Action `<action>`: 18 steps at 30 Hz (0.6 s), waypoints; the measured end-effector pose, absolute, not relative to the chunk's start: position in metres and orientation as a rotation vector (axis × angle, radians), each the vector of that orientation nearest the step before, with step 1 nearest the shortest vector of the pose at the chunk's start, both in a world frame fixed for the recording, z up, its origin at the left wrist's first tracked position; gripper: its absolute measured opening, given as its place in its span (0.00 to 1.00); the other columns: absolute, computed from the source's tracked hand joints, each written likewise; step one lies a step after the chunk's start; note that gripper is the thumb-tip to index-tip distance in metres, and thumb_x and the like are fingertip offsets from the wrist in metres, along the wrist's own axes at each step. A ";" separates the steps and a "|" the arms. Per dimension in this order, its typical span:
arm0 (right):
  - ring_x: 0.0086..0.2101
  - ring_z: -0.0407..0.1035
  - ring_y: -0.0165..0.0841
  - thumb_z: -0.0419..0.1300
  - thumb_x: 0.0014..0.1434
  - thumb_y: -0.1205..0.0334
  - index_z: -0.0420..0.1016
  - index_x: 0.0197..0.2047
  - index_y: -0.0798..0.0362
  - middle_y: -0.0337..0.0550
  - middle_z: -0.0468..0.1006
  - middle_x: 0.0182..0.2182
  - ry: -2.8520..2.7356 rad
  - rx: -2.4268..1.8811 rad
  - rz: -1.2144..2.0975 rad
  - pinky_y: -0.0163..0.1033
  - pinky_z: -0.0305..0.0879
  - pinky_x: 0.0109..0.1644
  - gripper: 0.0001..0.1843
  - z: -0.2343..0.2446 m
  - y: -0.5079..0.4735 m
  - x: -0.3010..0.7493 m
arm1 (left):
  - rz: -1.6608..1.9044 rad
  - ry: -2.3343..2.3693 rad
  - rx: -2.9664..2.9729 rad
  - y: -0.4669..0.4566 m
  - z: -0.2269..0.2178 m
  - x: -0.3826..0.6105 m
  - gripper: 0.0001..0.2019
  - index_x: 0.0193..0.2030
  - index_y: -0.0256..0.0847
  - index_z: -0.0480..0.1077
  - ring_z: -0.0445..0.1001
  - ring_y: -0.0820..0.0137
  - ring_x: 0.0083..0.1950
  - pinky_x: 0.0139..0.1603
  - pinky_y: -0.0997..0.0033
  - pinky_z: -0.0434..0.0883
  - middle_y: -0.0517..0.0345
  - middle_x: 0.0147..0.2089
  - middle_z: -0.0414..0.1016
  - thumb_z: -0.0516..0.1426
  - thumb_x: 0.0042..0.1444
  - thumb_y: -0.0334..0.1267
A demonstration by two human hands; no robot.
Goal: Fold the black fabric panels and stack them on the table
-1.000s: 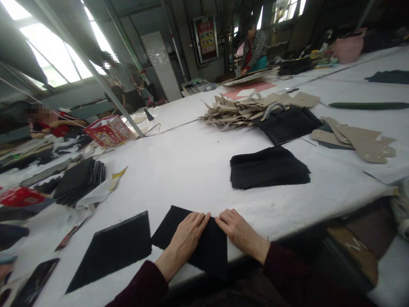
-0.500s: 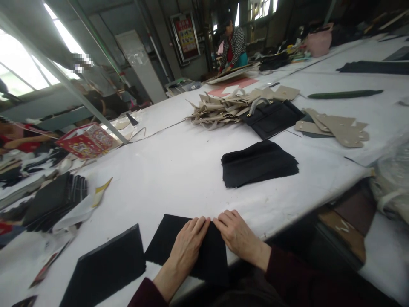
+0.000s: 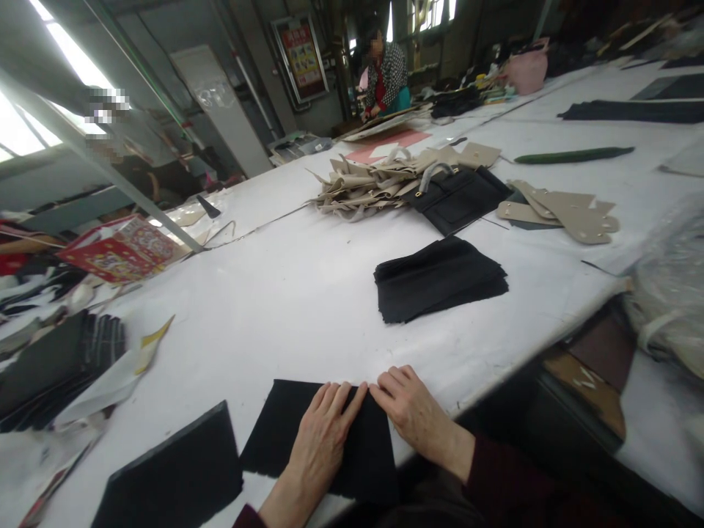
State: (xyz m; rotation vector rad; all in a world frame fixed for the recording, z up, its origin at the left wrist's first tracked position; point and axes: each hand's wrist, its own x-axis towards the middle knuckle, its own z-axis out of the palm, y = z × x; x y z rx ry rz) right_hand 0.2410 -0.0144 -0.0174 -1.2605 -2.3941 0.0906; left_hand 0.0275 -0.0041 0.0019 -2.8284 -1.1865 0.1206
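A black fabric piece [image 3: 275, 425] lies at the near edge of the table under my hands. My left hand [image 3: 323, 433] rests flat on it, the index finger stretched toward its far right corner. At that same corner my right hand [image 3: 412, 407] has curled fingers, with thumb and index pinching the fabric edge. The two hands' fingertips nearly meet. Left of this piece lies another black piece [image 3: 170, 473] with a folded-looking strip along its far edge. Farther out is a stack of black fabric pieces [image 3: 440, 282].
Beyond lie a black bag panel [image 3: 456, 198] with a grey handle, a heap of beige pieces [image 3: 363, 187], beige cutouts [image 3: 566, 209] and a cucumber [image 3: 575, 155]. A red patterned bag [image 3: 118, 249] stands left. A person [image 3: 388, 77] works at the far end.
My left index finger has straightened and my left hand lies flatter on the fabric. My right hand still pinches the corner. The view has shifted slightly.
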 end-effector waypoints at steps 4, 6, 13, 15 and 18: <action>0.37 0.59 0.38 0.52 0.65 0.72 0.71 0.51 0.58 0.45 0.69 0.36 -2.412 -1.248 0.013 0.45 0.55 0.42 0.13 -0.018 -0.017 0.243 | 0.126 -1.172 -2.808 -0.004 0.001 0.028 0.39 0.72 0.49 0.47 0.64 0.61 0.60 0.67 0.56 0.57 0.53 0.60 0.65 0.48 0.55 0.21; 0.38 0.59 0.38 0.52 0.65 0.72 0.70 0.53 0.59 0.46 0.69 0.37 -2.429 -1.246 -0.029 0.46 0.56 0.43 0.15 -0.017 -0.019 0.243 | 0.126 -1.163 -2.799 -0.004 0.001 0.028 0.39 0.72 0.49 0.47 0.65 0.61 0.60 0.68 0.56 0.57 0.52 0.60 0.65 0.49 0.55 0.21; 0.39 0.60 0.40 0.51 0.63 0.73 0.68 0.57 0.63 0.48 0.69 0.38 -2.420 -1.292 -0.113 0.52 0.55 0.49 0.19 -0.019 -0.027 0.241 | 0.107 -1.120 -2.769 -0.006 -0.002 0.028 0.38 0.72 0.48 0.47 0.65 0.60 0.60 0.67 0.55 0.59 0.50 0.60 0.65 0.49 0.55 0.23; 0.39 0.60 0.40 0.51 0.63 0.73 0.68 0.57 0.63 0.47 0.69 0.37 -2.408 -1.305 -0.099 0.52 0.55 0.49 0.19 -0.019 -0.028 0.241 | 0.103 -1.111 -2.766 -0.006 -0.002 0.028 0.38 0.72 0.47 0.48 0.66 0.60 0.61 0.67 0.54 0.59 0.50 0.60 0.66 0.49 0.55 0.23; 0.38 0.60 0.40 0.51 0.63 0.72 0.68 0.57 0.62 0.47 0.69 0.37 -2.396 -1.332 -0.064 0.51 0.56 0.48 0.19 -0.020 -0.029 0.241 | 0.102 -1.110 -2.767 -0.005 -0.001 0.029 0.37 0.72 0.48 0.48 0.66 0.60 0.61 0.67 0.54 0.59 0.50 0.60 0.66 0.48 0.55 0.23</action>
